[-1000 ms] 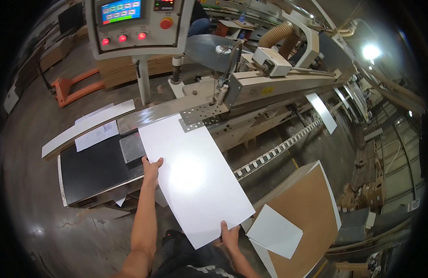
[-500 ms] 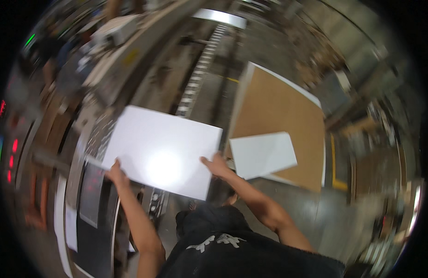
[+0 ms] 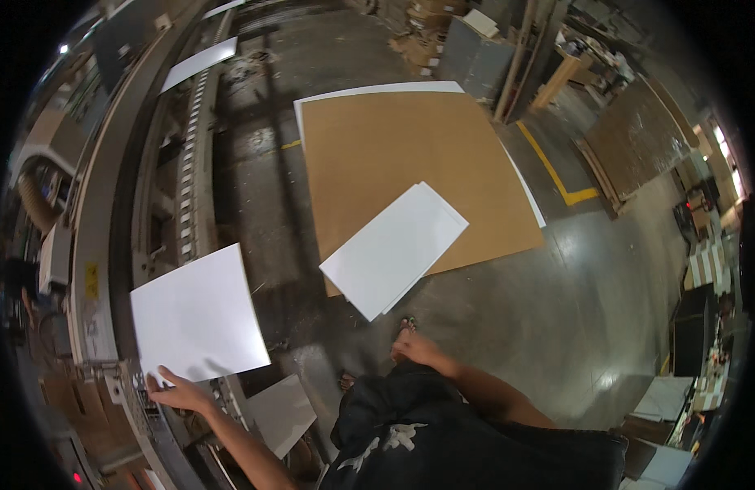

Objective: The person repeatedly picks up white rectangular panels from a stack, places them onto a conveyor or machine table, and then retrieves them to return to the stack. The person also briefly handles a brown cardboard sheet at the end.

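Note:
A white rectangular panel (image 3: 199, 314) lies on the conveyor at the left. At its near edge is my left hand (image 3: 178, 390), open, thumb and fingers apart, its fingertips close to or touching the panel; which of the two I cannot tell. My right hand (image 3: 413, 349) hangs low in front of my body, away from the panels, its fingers loosely curled with nothing visible in them. Beyond it, a few white panels (image 3: 394, 249) lie slightly offset on one another, on a big brown board (image 3: 410, 147) with white sheets showing under its edges.
The conveyor's roller track (image 3: 186, 175) runs away from me along a long machine rail (image 3: 96, 245). Farther along it lies another white panel (image 3: 199, 64). A pale sheet (image 3: 283, 412) is low beside the machine. Yellow floor lines (image 3: 549, 163) and a leaning wrapped board (image 3: 639, 139) are at right.
The white panel, held in both hands before, now lies on the conveyor. My right hand has let go and dropped toward my body; my left hand has opened. The view has swung right.

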The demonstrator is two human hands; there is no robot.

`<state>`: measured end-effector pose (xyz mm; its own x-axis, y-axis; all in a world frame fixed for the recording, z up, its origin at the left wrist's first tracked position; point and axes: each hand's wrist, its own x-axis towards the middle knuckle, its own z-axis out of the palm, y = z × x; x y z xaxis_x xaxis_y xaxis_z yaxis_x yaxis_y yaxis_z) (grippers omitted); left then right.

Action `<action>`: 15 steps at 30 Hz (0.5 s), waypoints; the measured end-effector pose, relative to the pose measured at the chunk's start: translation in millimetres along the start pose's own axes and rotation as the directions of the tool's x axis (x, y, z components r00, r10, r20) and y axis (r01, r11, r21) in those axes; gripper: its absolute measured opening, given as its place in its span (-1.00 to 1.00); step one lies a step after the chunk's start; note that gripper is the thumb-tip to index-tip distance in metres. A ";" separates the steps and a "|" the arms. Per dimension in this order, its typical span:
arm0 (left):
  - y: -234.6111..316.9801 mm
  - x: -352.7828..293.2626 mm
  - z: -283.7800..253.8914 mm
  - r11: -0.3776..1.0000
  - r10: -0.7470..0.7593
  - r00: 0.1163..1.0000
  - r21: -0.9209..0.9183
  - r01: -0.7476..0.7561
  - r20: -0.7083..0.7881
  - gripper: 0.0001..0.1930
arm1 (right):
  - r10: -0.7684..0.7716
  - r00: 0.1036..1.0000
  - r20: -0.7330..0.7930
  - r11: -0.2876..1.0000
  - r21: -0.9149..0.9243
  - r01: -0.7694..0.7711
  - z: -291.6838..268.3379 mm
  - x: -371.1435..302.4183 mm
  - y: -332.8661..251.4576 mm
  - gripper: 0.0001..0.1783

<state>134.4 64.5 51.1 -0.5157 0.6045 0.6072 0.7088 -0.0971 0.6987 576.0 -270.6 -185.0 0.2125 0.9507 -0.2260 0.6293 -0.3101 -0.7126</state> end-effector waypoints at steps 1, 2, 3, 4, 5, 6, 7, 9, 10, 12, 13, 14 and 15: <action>33.2 -30.1 -2.4 0.999 -0.025 0.998 -0.039 0.027 0.054 -0.65 | 0.389 0.912 0.127 0.919 0.012 -0.393 -40.9 -22.8 -11.7 -0.61; 71.5 -76.3 13.6 0.997 0.081 0.979 -0.012 -0.080 0.187 -0.75 | 0.122 0.982 0.145 0.957 -0.278 -0.078 -38.4 -67.6 65.6 -0.65; 127.2 -123.7 28.4 0.979 0.042 0.906 -0.199 0.047 0.420 -0.79 | 0.411 0.871 0.268 0.895 -0.297 -0.331 -35.2 -109.3 129.1 -0.69; 132.7 -179.4 56.6 0.824 -0.009 0.784 -0.439 0.357 0.620 -0.81 | 0.538 0.816 0.213 0.820 -0.357 -0.447 -38.0 -173.2 173.2 -0.73; 130.7 -228.3 76.9 0.905 0.169 0.683 -0.387 0.179 0.711 -0.82 | 0.423 0.894 0.146 0.816 -0.490 -0.306 -26.5 -257.3 251.0 -0.70; 161.3 -259.2 84.4 0.944 0.100 0.563 -0.256 0.206 0.820 -0.81 | 0.705 0.650 0.285 0.709 -0.242 -0.663 -34.7 -242.8 225.6 -0.65; 135.1 -310.4 113.0 0.846 -0.015 0.502 -0.257 0.468 0.865 -0.79 | 0.887 0.276 0.370 0.356 -0.170 -0.919 -69.9 -248.9 197.2 -0.58; 63.9 -416.7 183.6 0.702 -0.199 0.337 -0.106 0.704 0.920 -0.71 | 0.934 0.088 0.345 0.071 0.062 -0.996 -96.8 -274.1 147.7 -0.62; 38.4 -450.4 202.9 0.715 -0.295 0.268 0.026 0.698 0.917 -0.64 | 0.910 0.243 0.337 0.288 -0.090 -0.953 -93.3 -291.7 141.8 -0.61; 11.0 -491.5 235.6 0.547 -0.615 -0.004 0.431 0.718 0.788 -0.50 | 0.869 0.412 0.274 0.467 -0.183 -0.865 -71.5 -351.5 152.7 -0.57; -0.2 -509.9 241.0 0.278 -0.718 -0.192 0.529 0.802 0.669 -0.38 | 0.885 0.422 0.195 0.450 -0.135 -0.883 -62.4 -395.9 160.6 -0.54; 2.7 -517.7 261.0 0.278 -0.753 -0.194 0.572 0.772 0.628 -0.38 | 0.923 0.343 0.177 0.345 0.023 -0.938 -36.0 -407.9 147.6 -0.55; -21.9 -527.6 279.7 0.333 -0.753 -0.194 0.618 0.712 0.629 -0.35 | 0.943 0.260 0.210 0.242 0.105 -0.965 -36.2 -399.4 130.8 -0.55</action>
<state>525.6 -31.1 -390.3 -0.1308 0.4535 -0.8816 0.1659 0.8867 0.4315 600.5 -691.2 -164.0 0.4915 -0.0436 -0.8698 -0.1313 -0.9910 -0.0245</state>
